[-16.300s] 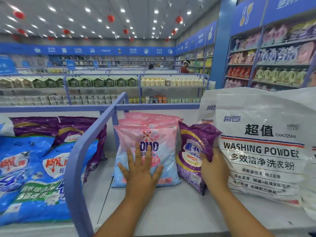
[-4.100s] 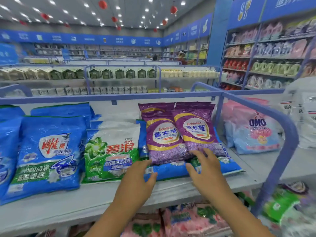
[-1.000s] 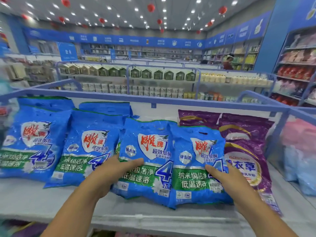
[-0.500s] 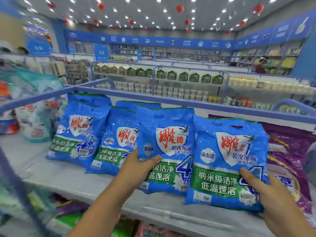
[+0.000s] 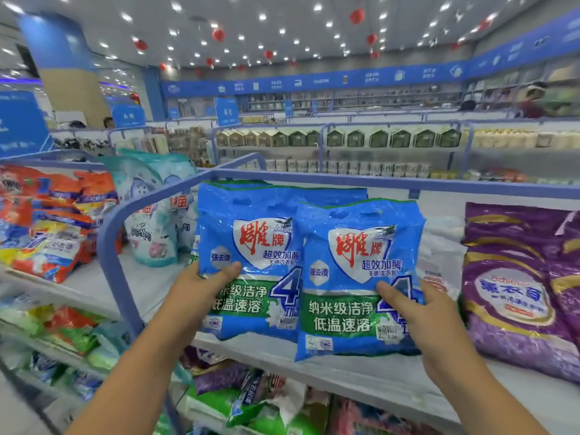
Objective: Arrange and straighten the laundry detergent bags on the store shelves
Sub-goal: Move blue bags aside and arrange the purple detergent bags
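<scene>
far-left bay: orange and red bags (image 5: 53, 221) lying piled on the shelf, teal-white bags (image 5: 150, 215) leaning beside the blue divider rail (image 5: 113, 246).
left hand (image 5: 201, 293): grasping the left blue bag (image 5: 251, 262) at its left edge, thumb lying across the front, fingers going behind it.
left blue bag: standing upright near the shelf's (image 5: 361, 375) front edge, just right of the divider rail, its right side tucked behind the right blue bag (image 5: 354, 277).
right blue bag: standing upright at the front edge, overlapping the left one, more blue bags sitting behind both.
right hand (image 5: 423, 321): grasping the right blue bag at its lower right edge, thumb pressing on the front.
white bag (image 5: 439, 259): lying partly hidden behind the right blue bag.
right end: purple bags (image 5: 514, 293) lying flat, touching the white bag.
lower shelf: mixed green, purple and pink bags (image 5: 251, 400) lying below, blurred.
</scene>
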`<state>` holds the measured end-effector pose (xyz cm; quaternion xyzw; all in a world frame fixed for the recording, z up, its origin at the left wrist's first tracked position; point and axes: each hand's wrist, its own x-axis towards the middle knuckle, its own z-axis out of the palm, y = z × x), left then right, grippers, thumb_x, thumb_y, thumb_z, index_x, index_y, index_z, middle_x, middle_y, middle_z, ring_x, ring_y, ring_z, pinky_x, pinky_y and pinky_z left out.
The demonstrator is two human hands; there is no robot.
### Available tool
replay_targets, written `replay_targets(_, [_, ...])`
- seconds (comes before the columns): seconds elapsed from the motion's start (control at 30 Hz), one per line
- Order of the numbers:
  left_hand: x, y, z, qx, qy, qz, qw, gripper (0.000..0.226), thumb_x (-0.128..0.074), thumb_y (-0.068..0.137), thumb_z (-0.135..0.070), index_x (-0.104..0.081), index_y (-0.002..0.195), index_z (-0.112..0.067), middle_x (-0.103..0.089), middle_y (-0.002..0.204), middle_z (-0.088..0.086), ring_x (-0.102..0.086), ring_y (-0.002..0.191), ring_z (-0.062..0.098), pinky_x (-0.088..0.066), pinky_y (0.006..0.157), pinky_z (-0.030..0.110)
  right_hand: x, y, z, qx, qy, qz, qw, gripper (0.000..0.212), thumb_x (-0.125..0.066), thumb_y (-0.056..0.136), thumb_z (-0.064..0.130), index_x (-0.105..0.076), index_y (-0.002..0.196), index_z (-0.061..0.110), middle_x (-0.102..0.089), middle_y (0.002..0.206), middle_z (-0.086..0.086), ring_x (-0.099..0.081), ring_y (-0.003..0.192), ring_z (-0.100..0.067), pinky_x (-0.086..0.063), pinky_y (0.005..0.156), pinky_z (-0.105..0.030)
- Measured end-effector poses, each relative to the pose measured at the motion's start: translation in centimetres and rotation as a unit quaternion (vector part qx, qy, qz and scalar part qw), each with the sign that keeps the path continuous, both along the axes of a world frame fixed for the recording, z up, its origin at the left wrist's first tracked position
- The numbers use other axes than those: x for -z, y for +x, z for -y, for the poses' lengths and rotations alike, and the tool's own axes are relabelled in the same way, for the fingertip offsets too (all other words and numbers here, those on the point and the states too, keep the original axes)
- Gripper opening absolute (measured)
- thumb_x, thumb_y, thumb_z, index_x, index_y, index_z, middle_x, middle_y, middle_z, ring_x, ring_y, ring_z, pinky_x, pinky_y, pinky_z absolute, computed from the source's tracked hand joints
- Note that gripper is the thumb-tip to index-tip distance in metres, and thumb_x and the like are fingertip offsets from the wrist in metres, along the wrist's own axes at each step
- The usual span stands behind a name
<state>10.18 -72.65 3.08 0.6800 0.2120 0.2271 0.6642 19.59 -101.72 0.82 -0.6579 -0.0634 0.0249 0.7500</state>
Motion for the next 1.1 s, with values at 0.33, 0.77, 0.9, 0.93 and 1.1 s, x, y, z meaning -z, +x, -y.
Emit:
replay_targets(0.33, [3.2,4.5,-14.3,-0.018,0.161,-0.056,0.985,0.019,-0.080,0.077,-0.041,-0.072,0.090,-0.028,-0.077,0.085,-0.003,-0.074,0.082,0.028,-0.059,0.075,0.042,3.6,0.2,-13.2,0.156,-0.240,0.024,0.958,0.021,-0.074,0.087,0.039,-0.068,0.101,0.025,-0.074,0.096,0.003,-0.069,0.090,-0.022,-0.054,0.082,-0.040])
replay_targets(0.77, [8.9,6.5,-11.8,0.066,0.669,0.040,0.740,0.079,-0.040,0.084,-0.077,-0.036,0.154,-0.039,-0.009,0.170,0.003,-0.001,0.156,0.035,-0.004,0.120,0.057,4.2,-2.8,-18.3,0.058,-0.563,0.306,0.765,0.067,-0.037,0.094,0.068,-0.004,0.151,0.059,0.027,0.161,0.023,0.029,0.148,-0.005,0.011,0.123,-0.034])
replay_targets(0.9, [9.2,8.2,-11.8,0.061,0.658,0.004,0.750,0.083,-0.028,0.086,-0.082,-0.019,0.159,-0.041,0.001,0.170,-0.002,0.006,0.156,0.029,0.000,0.119,0.063,6.2,0.4,-19.9,0.091,-0.599,0.287,0.742,0.071,-0.024,0.093,0.074,-0.008,0.157,0.049,0.011,0.168,0.011,0.017,0.154,-0.014,0.005,0.122,-0.047])
replay_targets(0.93, [9.0,8.5,-11.7,0.061,0.655,0.005,0.753,0.082,-0.029,0.087,-0.081,-0.018,0.158,-0.042,0.001,0.170,-0.003,0.007,0.156,0.028,0.000,0.119,0.064,5.9,1.0,-20.2,0.105,-0.599,0.287,0.741,0.072,-0.023,0.093,0.073,-0.010,0.158,0.044,0.007,0.168,0.010,0.015,0.154,-0.014,0.003,0.122,-0.047])
replay_targets(1.1, [9.1,8.6,-11.8,0.067,0.659,0.006,0.749,0.076,-0.022,0.092,-0.076,-0.020,0.159,-0.038,0.001,0.170,-0.002,0.005,0.156,0.030,-0.007,0.118,0.069,5.8,1.2,-20.7,0.128,-0.604,0.298,0.728,0.075,-0.019,0.096,0.071,-0.021,0.159,0.032,-0.006,0.169,0.006,0.001,0.156,-0.020,-0.006,0.122,-0.051])
